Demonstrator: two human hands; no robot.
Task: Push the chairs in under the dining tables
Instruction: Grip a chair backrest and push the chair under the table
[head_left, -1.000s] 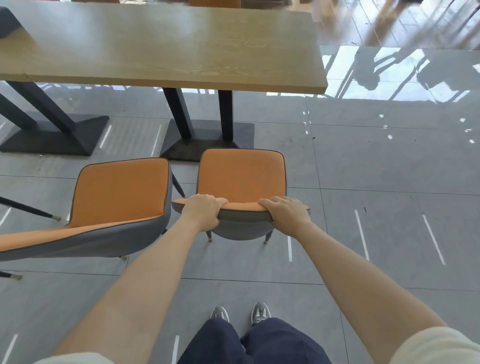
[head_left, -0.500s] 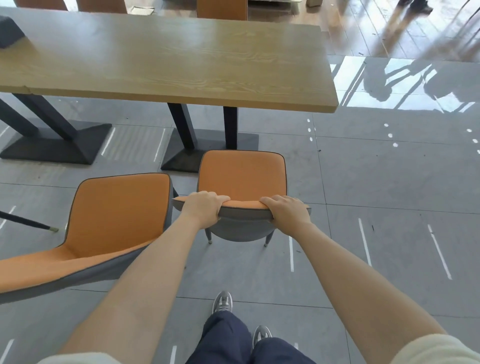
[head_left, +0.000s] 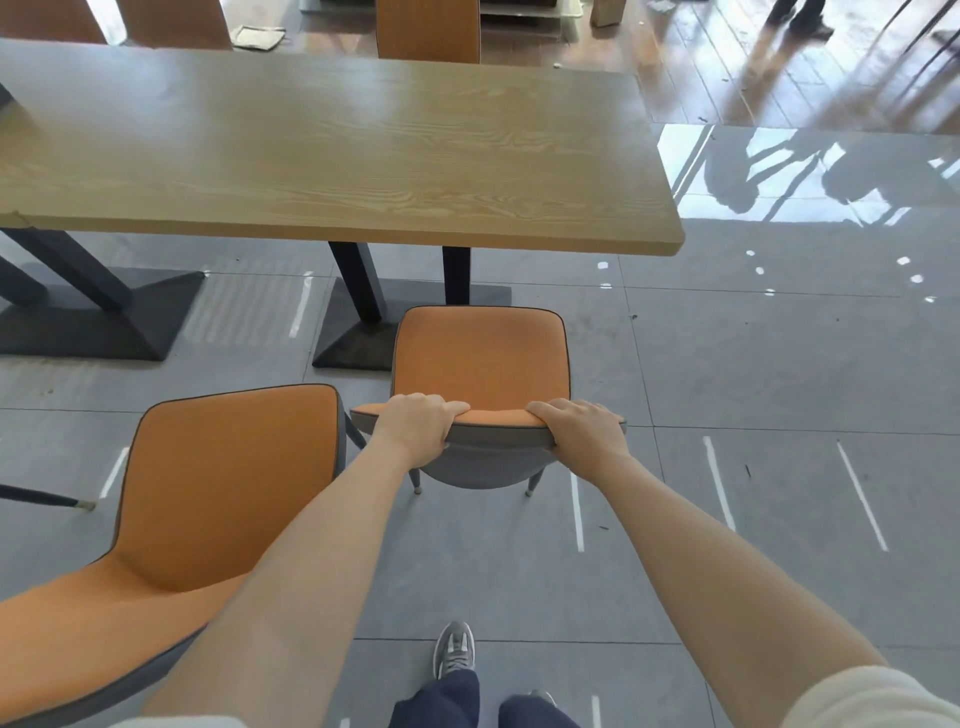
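Note:
An orange chair (head_left: 480, 356) with a grey shell stands in front of me, facing a long wooden dining table (head_left: 332, 150). My left hand (head_left: 415, 428) grips the left part of its backrest top, and my right hand (head_left: 579, 431) grips the right part. The seat's front edge lies close to the table's near edge, just short of the black table base (head_left: 358, 338). A second orange chair (head_left: 208, 493) stands to the left, pulled out and turned away from the table.
Another black table base (head_left: 104, 317) sits at the left. Orange chair backs (head_left: 428, 28) line the table's far side. A dark chair leg (head_left: 47, 499) pokes in from the left edge. Grey tiled floor (head_left: 779, 389) stretches right; my shoe (head_left: 454, 649) is below.
I have stepped forward with the chair held in both hands, and its seat has moved closer to the table's edge. The left chair has slid back in view.

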